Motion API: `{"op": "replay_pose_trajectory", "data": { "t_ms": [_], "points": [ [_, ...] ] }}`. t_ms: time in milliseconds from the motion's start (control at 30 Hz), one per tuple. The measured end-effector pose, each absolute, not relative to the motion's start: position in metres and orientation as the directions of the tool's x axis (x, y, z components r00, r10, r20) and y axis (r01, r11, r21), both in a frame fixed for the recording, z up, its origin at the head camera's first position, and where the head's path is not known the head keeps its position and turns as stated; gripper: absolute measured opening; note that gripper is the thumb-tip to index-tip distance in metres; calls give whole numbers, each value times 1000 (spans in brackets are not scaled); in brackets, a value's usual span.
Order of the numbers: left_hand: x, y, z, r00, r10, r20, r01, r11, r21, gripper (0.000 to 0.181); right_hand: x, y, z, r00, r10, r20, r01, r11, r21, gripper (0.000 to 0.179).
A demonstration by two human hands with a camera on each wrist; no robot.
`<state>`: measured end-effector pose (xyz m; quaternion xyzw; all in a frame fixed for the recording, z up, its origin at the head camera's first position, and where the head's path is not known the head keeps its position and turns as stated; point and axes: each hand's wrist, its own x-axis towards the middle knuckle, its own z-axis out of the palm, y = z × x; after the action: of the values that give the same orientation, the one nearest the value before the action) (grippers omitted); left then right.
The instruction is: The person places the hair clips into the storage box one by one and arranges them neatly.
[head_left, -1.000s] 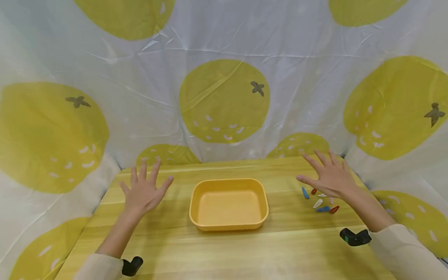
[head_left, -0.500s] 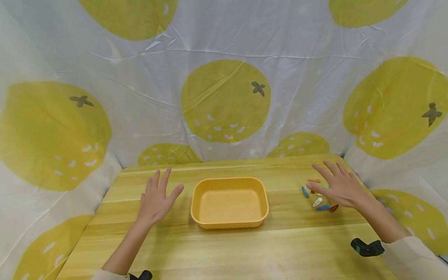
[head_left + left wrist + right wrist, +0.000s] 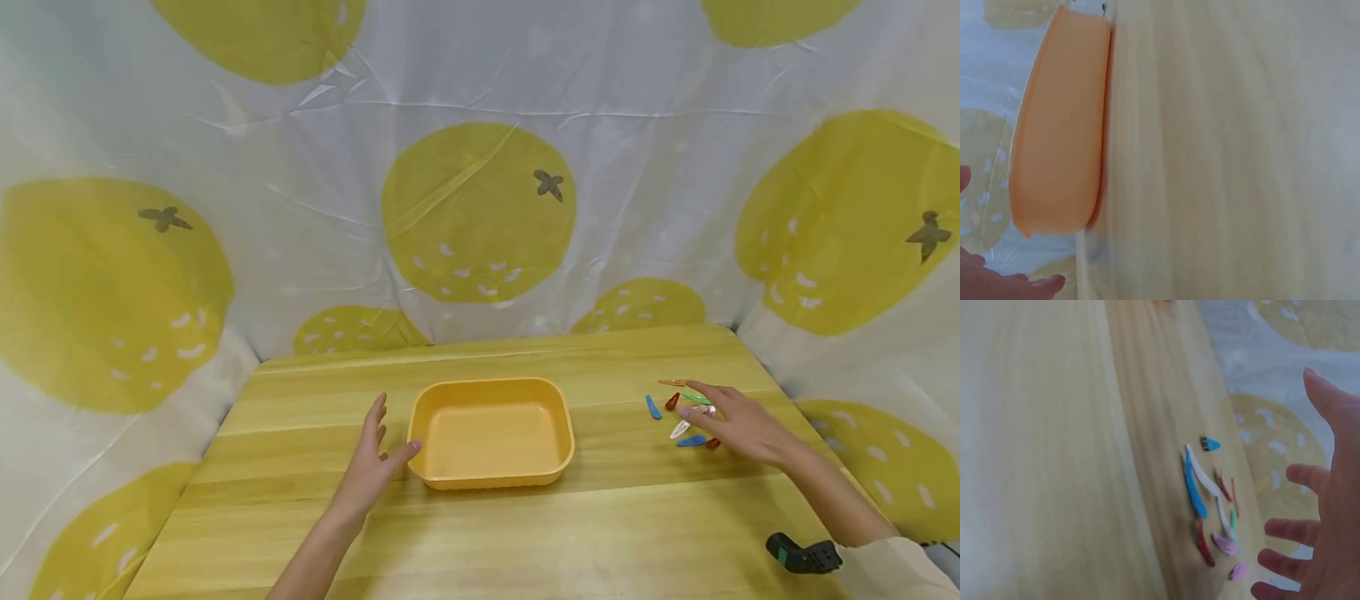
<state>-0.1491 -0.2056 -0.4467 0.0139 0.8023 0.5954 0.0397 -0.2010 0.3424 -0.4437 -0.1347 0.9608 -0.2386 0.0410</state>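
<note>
A yellow rectangular tray [image 3: 491, 437] sits at mid-table. Beside its left wall is my left hand [image 3: 367, 471], thumb apart from the fingers and holding nothing; the thumb tip overlaps the rim in the head view. In the left wrist view the tray's side wall [image 3: 1063, 125] rises beyond my fingertips [image 3: 1050, 284]. Small snap hair clips lie scattered on the right, among them a blue clip [image 3: 653, 407], an orange clip [image 3: 672, 382] and a white clip [image 3: 679, 429]. Over them hovers my right hand [image 3: 742, 425], its fingers spread and gripping nothing, hiding some clips.
The wood-grain table [image 3: 480, 542] ends at a white curtain [image 3: 315, 225] with large yellow fruit prints, hanging behind and on both sides. A black wrist device [image 3: 802, 554] sits at the right cuff.
My left hand has moved right and lower, up to the tray's left side. My right hand has come down over the hair clips. Tray and clips stay where they were.
</note>
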Motion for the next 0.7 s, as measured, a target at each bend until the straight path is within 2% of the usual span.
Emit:
{"op": "replay_pose_trajectory", "data": {
  "t_ms": [300,500,700],
  "points": [
    [-138,-193,-464,-988,90,-129,-128,15,992,93,-193,361,-456,-964,-262,-41,-205,835,-511,71],
    [-137,-185,-473,-981,63,-181,-186,-80,979,84,-191,374,-460,-964,-220,-153,-106,838,-536,69],
    [-136,-184,-479,-978,42,-203,-206,-137,969,77,-191,380,-462,-963,-195,-184,-61,827,-558,56]
  ]
}}
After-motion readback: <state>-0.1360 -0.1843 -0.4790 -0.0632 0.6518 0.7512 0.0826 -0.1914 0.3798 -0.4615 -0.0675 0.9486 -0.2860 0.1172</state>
